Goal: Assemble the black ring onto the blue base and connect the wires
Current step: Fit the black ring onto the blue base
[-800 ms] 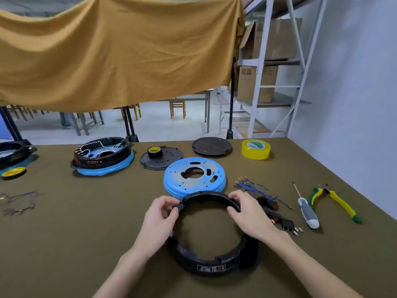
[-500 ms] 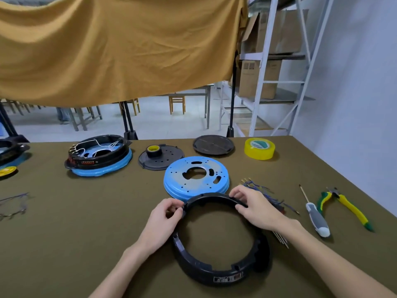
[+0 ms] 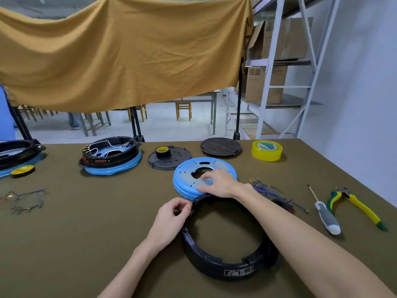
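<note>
The black ring (image 3: 217,265) lies flat on the olive table in front of me. My left hand (image 3: 171,218) pinches its far-left rim with curled fingers. Just beyond the ring sits the round blue base (image 3: 187,175), dotted with holes and a central cutout. My right hand (image 3: 219,182) reaches across the ring and rests on the blue base with fingers spread, covering its near-right part. A bundle of purple wires (image 3: 265,188) with metal ends lies right of the base, partly hidden by my right forearm.
A finished black-on-blue assembly (image 3: 111,157) stands at back left, another at the far left edge (image 3: 19,151). Two dark discs (image 3: 169,158) (image 3: 220,146), yellow tape (image 3: 266,150), a screwdriver (image 3: 327,218), yellow-green pliers (image 3: 356,206) and loose wires (image 3: 25,198) lie around.
My right hand has let go of the ring's far rim and moved forward onto the blue base. My left hand keeps its hold on the ring.
</note>
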Demonstrator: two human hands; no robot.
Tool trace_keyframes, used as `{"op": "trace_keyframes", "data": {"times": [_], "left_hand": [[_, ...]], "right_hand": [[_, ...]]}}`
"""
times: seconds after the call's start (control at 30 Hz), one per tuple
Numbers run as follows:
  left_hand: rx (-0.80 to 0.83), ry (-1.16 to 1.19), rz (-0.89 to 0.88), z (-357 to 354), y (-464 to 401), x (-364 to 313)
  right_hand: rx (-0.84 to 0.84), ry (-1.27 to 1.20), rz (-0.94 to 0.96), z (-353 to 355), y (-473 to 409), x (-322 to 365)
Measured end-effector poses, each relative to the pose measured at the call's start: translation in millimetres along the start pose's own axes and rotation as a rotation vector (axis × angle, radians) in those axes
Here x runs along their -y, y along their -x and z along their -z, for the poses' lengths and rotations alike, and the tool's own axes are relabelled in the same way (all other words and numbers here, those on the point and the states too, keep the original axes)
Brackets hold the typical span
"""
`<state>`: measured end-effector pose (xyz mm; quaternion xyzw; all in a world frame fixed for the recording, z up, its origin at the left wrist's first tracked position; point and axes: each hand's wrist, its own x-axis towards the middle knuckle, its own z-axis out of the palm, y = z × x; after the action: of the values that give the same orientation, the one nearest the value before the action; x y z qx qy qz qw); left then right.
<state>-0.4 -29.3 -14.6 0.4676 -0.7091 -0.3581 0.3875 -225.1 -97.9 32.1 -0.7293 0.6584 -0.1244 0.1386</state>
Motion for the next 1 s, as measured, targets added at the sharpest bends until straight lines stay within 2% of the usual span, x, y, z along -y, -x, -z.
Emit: {"op": "trace_keyframes", "data": {"times": [0.2, 0.27, 0.4, 0.5, 0.57, 0.63, 0.77, 1.0], "left_hand": [[0.024, 0.01, -0.019, 2.3, -1.3, 3.7], [0.032, 0.012, -0.02, 2.8, -2.2, 6.3], [0.035, 0.011, -0.008, 2.1, -3.8, 9.1], [0.063, 0.011, 0.005, 3.1, -3.1, 8.0], [0.133, -0.045, 0.017, 3.9, -1.4, 9.1], [0.172, -0.134, 0.03, 2.8, 2.5, 10.4], [0.061, -0.132, 0.062, -2.9, 4.8, 3.5], [-0.091, -0.154, 0.085, -0.5, -3.0, -1.4]], "right_hand": [[0.149, 0.027, -0.08, -3.9, -14.1, 12.4], [0.096, 0.01, -0.06, -2.8, -12.4, 12.6], [-0.132, 0.095, 0.041, 16.0, -3.6, 15.7], [-0.272, 0.031, 0.077, 38.4, 13.7, 19.2], [-0.303, 0.001, 0.096, 46.6, 33.7, 17.9], [-0.263, 0.047, 0.116, 47.6, 57.7, 15.3], [-0.224, 0.072, 0.162, 43.3, 95.7, 11.0], [-0.237, 0.073, 0.108, 49.2, 127.0, -1.3]]}}
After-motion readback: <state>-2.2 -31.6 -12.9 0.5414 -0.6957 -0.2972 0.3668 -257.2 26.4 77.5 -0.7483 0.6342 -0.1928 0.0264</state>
